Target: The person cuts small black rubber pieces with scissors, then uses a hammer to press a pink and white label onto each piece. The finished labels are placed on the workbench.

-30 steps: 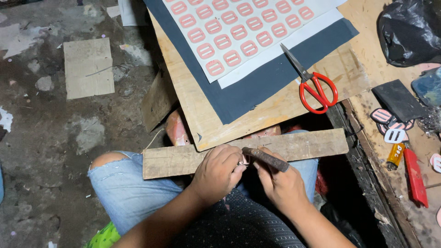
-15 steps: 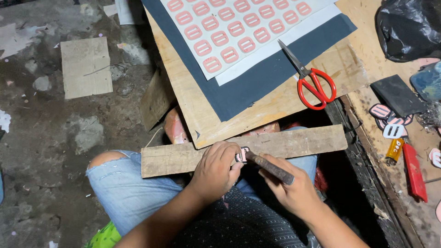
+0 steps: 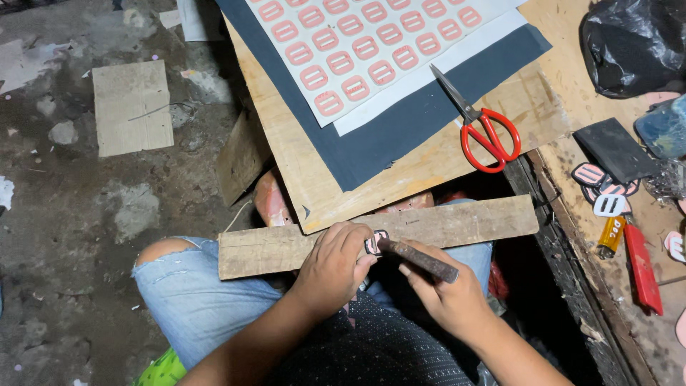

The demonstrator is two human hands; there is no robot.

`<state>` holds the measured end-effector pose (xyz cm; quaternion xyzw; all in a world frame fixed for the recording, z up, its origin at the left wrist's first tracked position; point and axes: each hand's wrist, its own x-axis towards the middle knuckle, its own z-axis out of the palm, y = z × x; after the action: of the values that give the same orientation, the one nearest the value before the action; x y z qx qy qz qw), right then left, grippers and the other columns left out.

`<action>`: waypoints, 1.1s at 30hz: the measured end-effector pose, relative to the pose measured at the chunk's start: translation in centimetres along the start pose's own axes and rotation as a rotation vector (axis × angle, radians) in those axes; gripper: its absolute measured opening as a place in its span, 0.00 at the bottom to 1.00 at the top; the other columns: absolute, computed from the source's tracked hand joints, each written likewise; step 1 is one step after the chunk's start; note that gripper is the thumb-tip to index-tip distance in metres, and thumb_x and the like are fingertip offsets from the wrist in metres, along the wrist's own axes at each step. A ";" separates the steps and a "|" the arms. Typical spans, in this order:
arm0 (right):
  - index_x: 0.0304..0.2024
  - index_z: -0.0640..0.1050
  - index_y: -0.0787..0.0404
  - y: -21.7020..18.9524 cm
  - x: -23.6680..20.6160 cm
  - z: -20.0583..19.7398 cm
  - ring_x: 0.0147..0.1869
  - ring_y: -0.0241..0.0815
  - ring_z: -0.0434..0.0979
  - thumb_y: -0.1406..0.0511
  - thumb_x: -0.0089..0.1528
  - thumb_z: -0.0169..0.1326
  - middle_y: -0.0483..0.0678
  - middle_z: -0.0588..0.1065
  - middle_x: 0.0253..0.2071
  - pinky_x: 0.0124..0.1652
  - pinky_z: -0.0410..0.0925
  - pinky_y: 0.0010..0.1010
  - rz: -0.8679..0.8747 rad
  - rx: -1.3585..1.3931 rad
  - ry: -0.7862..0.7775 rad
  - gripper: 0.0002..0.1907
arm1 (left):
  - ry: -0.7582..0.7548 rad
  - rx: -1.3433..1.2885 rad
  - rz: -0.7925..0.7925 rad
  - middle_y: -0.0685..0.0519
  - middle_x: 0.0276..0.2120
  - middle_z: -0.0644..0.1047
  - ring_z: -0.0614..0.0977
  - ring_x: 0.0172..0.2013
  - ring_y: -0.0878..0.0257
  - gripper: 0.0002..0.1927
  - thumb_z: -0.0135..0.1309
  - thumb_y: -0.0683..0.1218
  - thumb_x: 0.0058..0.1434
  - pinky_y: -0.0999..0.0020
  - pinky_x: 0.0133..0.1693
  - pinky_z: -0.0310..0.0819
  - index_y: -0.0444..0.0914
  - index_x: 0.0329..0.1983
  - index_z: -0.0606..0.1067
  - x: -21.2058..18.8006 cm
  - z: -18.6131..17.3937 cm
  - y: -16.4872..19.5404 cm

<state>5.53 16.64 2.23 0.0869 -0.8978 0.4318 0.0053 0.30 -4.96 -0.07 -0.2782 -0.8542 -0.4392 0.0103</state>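
A rough, stained concrete floor [image 3: 86,214] spreads under a pale plywood worktop [image 3: 314,179] carrying a dark sheet [image 3: 400,129] and a printed white sheet [image 3: 371,43], with red-handled scissors [image 3: 486,132] beside them. A weathered wooden plank [image 3: 457,221] lies across the seated person's denim-clad knees. On it, the left hand [image 3: 332,268] pins a small pink cutout [image 3: 374,243] with closed fingers, while the right hand [image 3: 446,297] keeps its fingers wrapped round a rusty metal tool [image 3: 418,259] touching that cutout.

red-handled scissors [image 3: 486,132] on pale wood board [image 3: 300,171]. white sheet [image 3: 379,43] with rows of pink shapes over dark navy sheet [image 3: 400,132]. light blue jeans [image 3: 193,300]. black bag [image 3: 632,43]. red knife [image 3: 643,268].
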 end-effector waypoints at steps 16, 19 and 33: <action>0.51 0.79 0.60 -1.4 0.7 0.0 0.43 0.48 0.85 0.69 0.58 0.60 0.51 0.81 0.42 0.43 0.76 0.31 0.046 -0.022 -0.064 0.17 | -0.007 -0.015 0.001 0.44 0.46 0.76 0.76 0.52 0.47 0.19 0.61 0.44 0.57 0.55 0.55 0.68 0.34 0.49 0.73 0.2 -0.6 -0.2; 0.50 0.79 0.60 -1.5 0.9 0.4 0.43 0.49 0.85 0.68 0.59 0.60 0.50 0.82 0.42 0.42 0.76 0.32 0.128 -0.069 -0.074 0.16 | 0.051 0.033 0.230 0.45 0.43 0.76 0.77 0.49 0.49 0.10 0.60 0.42 0.58 0.57 0.54 0.71 0.34 0.40 0.75 0.4 -1.1 -0.4; 0.50 0.77 0.61 -1.4 2.6 2.3 0.41 0.55 0.83 0.70 0.59 0.58 0.54 0.80 0.44 0.39 0.75 0.36 -0.079 -0.164 0.064 0.15 | 0.088 0.053 0.303 0.47 0.40 0.78 0.78 0.46 0.51 0.07 0.60 0.41 0.58 0.57 0.52 0.73 0.32 0.37 0.77 0.5 -1.0 -0.7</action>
<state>3.32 13.59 2.15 0.1078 -0.9254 0.3587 0.0580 -0.66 -5.83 0.10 -0.3837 -0.8125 -0.4219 0.1210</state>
